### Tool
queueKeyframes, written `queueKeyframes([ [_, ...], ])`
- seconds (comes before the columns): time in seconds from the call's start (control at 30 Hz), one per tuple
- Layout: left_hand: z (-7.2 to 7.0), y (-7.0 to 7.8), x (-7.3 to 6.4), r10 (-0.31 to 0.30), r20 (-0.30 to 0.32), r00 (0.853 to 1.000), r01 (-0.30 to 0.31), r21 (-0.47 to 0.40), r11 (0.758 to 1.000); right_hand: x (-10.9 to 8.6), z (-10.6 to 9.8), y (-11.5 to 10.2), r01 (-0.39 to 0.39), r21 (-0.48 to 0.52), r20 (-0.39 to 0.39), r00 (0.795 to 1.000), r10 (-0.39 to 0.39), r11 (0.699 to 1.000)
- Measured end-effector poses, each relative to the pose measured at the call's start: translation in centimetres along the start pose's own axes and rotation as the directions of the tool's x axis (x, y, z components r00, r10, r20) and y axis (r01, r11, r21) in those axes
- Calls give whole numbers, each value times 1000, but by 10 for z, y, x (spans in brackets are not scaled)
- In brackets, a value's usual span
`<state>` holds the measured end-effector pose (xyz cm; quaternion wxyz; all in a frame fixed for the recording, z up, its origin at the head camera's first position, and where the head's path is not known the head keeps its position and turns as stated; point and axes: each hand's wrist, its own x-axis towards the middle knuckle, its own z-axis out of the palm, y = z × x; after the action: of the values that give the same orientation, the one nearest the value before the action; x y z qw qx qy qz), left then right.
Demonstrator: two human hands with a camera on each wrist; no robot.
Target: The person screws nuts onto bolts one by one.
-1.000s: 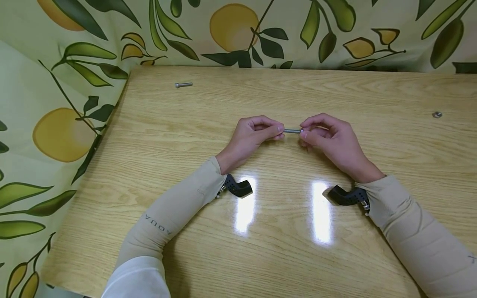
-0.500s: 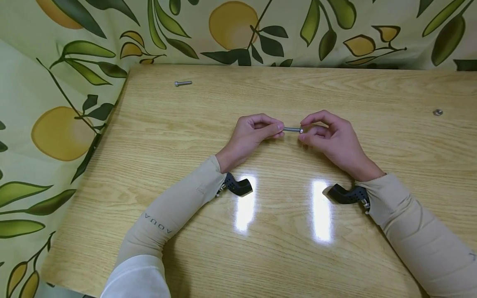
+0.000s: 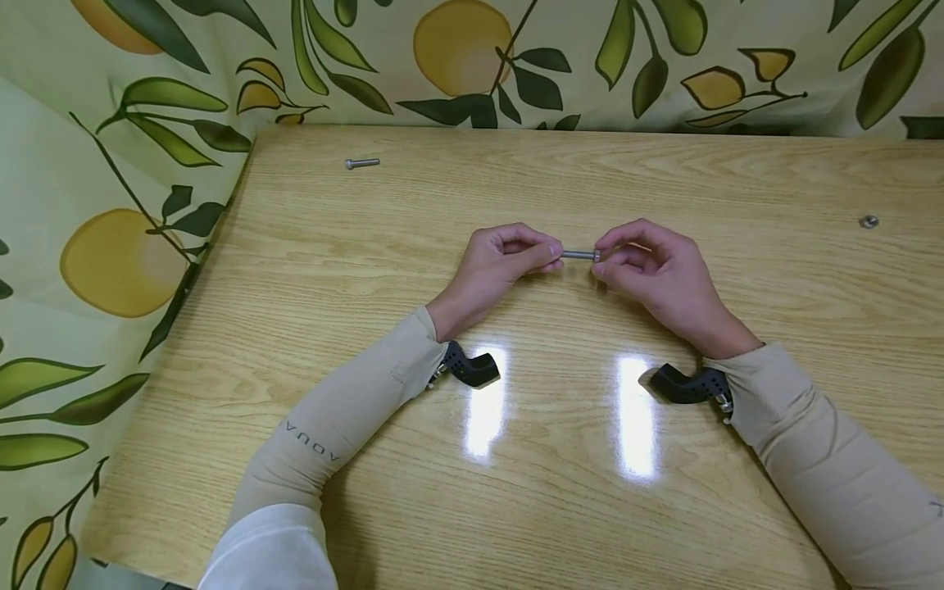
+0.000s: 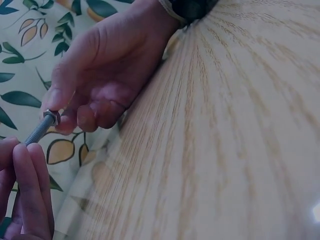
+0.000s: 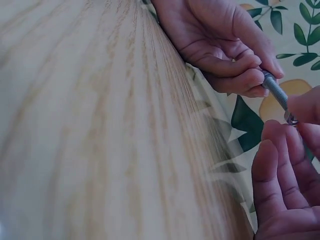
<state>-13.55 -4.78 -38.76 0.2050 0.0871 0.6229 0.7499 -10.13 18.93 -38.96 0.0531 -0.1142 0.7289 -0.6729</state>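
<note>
In the head view my left hand pinches a metal bolt between thumb and fingers, covering most of its head. The bolt lies roughly level above the table, its threaded end pointing right. A hex nut sits at that end, as the left wrist view shows. My right hand has its thumb and index finger at the nut, pinching it. In the right wrist view the bolt runs between both hands, and the nut is partly covered by the right thumb.
A second bolt lies at the back left of the wooden table. Another nut lies far to the right. A curtain printed with fruit and leaves borders the table's back and left side.
My right fingertips have shifted slightly around the nut, which shows more than a second ago. The left hand keeps its hold on the bolt, nearly still. The head view has tilted a little.
</note>
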Motion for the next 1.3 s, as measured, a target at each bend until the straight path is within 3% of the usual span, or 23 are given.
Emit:
queueKeyframes([
  [0.17, 0, 0, 0, 0, 2, 1000, 0, 6, 1000, 0, 1, 0, -18, -164, -24, 1000, 14, 986],
  [0.37, 0, 0, 0, 1, 2, 1000, -1, 7, 1000, 0, 0, 2, 29, 40, 14, 999, -29, 999],
  [0.43, 0, 0, 0, 1, 1, 1000, -1, 10, 1000, 1, 0, 2, 57, 52, 20, 998, -58, 997],
  [0.53, 0, 1, 0, 3, 2, 1000, -3, 20, 1000, 1, 0, 1, 68, -29, 14, 998, -67, 997],
  [0.73, 0, 1, 0, -1, 4, 1000, 1, 21, 1000, 1, 1, -1, -9, -221, -11, 1000, 7, 975],
  [0.8, 0, 1, 0, -2, 5, 1000, 2, 15, 1000, 1, 1, 0, -20, -189, -7, 1000, 19, 982],
  [0.93, 0, 1, 0, -2, 6, 1000, 2, 10, 1000, 0, 0, 0, -9, -8, 15, 1000, 10, 1000],
  [1.0, 0, 1, 0, -3, 6, 1000, 3, 8, 1000, 0, 0, 0, -6, 37, 20, 1000, 5, 999],
  [1.2, 0, 0, -1, 1, 9, 1000, -1, 21, 1000, 0, 1, -1, -11, -149, -6, 1000, 10, 989],
  [1.3, -1, 1, -1, 3, 10, 1000, -4, 29, 1000, 0, 1, -2, -22, -183, -9, 1000, 21, 983],
])
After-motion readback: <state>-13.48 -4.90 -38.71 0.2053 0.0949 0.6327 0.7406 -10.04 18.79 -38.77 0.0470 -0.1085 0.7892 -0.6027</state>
